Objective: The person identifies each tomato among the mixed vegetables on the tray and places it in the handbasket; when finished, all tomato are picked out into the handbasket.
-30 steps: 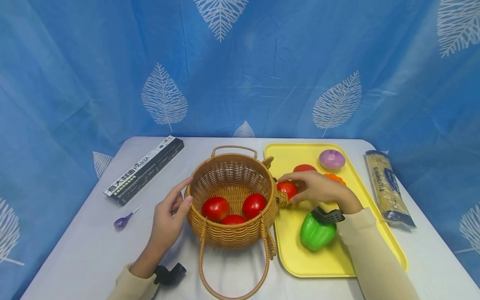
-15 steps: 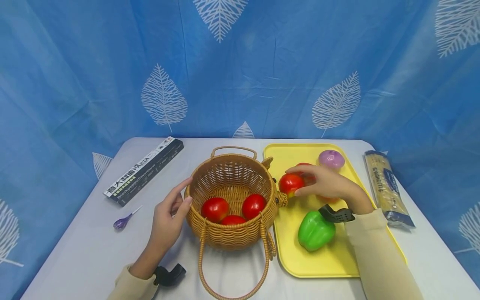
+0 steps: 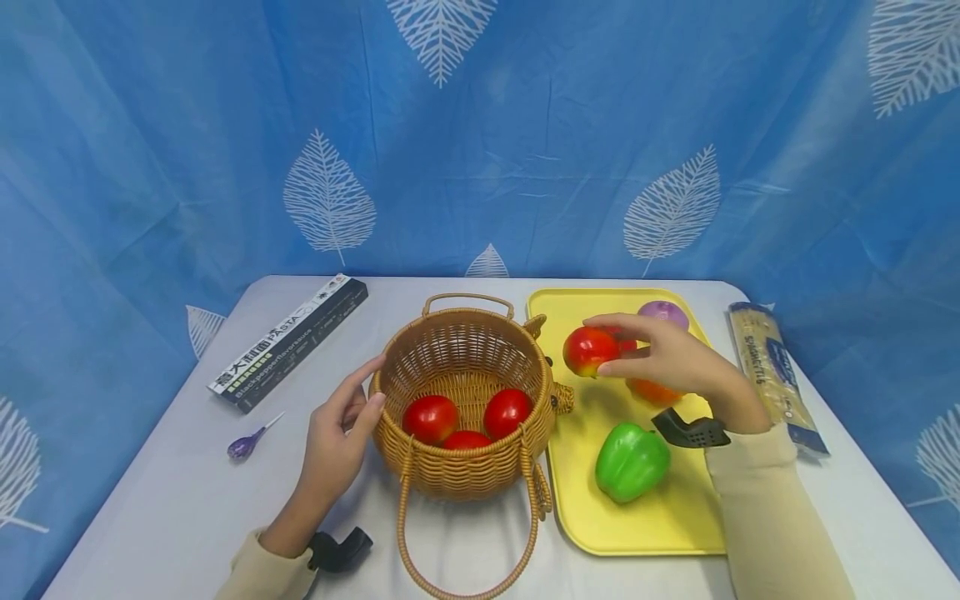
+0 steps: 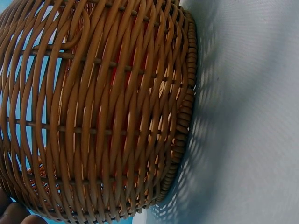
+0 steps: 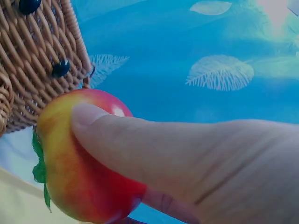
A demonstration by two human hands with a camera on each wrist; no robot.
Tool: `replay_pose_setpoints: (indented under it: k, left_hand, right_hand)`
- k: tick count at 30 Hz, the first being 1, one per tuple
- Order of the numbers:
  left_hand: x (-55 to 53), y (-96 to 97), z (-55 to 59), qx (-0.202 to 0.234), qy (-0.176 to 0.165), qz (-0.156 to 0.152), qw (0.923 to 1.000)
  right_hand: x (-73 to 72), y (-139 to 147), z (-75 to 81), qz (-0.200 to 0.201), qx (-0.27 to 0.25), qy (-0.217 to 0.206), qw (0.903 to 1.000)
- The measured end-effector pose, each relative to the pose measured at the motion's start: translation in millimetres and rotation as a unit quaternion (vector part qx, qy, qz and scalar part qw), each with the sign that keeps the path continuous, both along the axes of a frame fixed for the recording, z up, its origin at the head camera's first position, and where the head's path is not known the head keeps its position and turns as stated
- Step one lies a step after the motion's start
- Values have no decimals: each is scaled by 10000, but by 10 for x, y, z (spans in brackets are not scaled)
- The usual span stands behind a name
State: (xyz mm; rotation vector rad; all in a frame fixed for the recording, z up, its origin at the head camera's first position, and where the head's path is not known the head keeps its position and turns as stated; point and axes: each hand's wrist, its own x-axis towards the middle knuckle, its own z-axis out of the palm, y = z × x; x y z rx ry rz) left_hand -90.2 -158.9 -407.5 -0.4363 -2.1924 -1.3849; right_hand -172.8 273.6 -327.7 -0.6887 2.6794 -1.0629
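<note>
In the head view my right hand (image 3: 667, 358) pinches a red tomato (image 3: 587, 351) over the tray's back left part. The right wrist view shows the thumb pressed on this tomato (image 5: 88, 163), with yellow patches and green leaves at its stem end. A round wicker basket (image 3: 465, 475) with an animal face stands left of it. Three red tomatoes (image 3: 431, 418) lie inside. My left hand (image 3: 337, 433) rests its fingertips and thumb against the basket's left rim. In the left wrist view the basket's woven wall (image 4: 103, 107) fills much of the picture, fingertips at its lower left corner.
A yellow tray (image 3: 637, 533) holds a green bell pepper (image 3: 632, 462), a purple onion (image 3: 664, 313), an orange vegetable (image 3: 654, 392) and another red one, partly hidden. Spaghetti (image 3: 772, 367) lies right, a pasta box (image 3: 288, 342) and purple lollipop (image 3: 243, 446) left. The basket's handle (image 3: 401, 533) hangs frontward.
My right hand has moved back and to the right, carrying the tomato away from the basket's snout. My left hand and the basket have stayed in place.
</note>
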Motion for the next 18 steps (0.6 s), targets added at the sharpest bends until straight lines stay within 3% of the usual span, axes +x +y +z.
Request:
replay_pose_setpoints:
  k: [10,18]
  left_hand:
    - [2,-24,3,12,-1,-77,10000]
    - [-3,-22,1,3,12,-68,10000]
  right_hand:
    - [115,-137,148,58,-376,-26,9993]
    - [183,-268,213,330,-710,465,9958]
